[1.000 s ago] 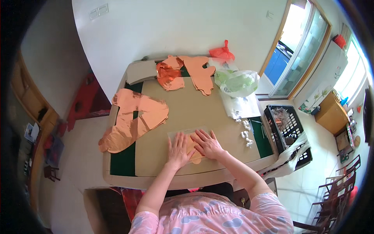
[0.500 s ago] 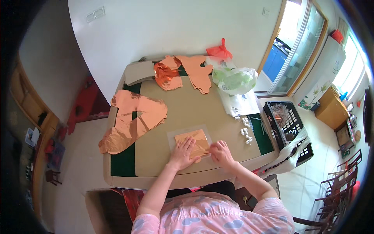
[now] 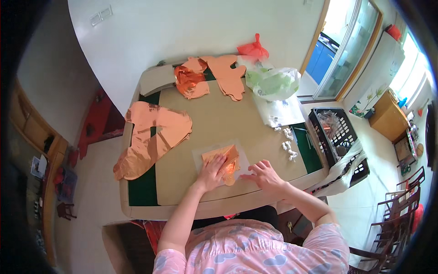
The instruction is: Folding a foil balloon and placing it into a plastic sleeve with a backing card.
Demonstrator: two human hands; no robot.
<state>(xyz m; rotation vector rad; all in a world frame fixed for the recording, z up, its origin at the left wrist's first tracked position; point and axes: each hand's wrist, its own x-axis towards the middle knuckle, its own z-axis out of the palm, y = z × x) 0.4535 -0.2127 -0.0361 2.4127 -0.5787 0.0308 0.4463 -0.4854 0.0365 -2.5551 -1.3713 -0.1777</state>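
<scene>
My left hand [image 3: 211, 173] lies flat with fingers stretched over a folded copper-coloured foil balloon [image 3: 232, 160], pressing it to the table. The balloon's right side is creased and turned over, showing a shinier orange face, and a rounded tab sticks out toward me. Beneath it is a clear plastic sleeve [image 3: 244, 157]. Just right of the sleeve my right hand [image 3: 267, 176] hovers or rests with its fingers bent and apart, and I see nothing between them. Larger flat foil balloons lie in a stack [image 3: 159, 132] at the left.
Toward the back lie a crumpled foil balloon [image 3: 190, 81] and a flat stack of foil shapes [image 3: 226, 77]. White-green plastic bags [image 3: 273, 85], small white twisted pieces [image 3: 287, 145] and a black crate [image 3: 335, 134] stand right. A red bag [image 3: 254, 49] sits at the wall.
The folded balloon's right side has been turned over, baring shiny foil. My right hand has moved off its edge, slightly right, and its fingers have spread. The view has shifted a little.
</scene>
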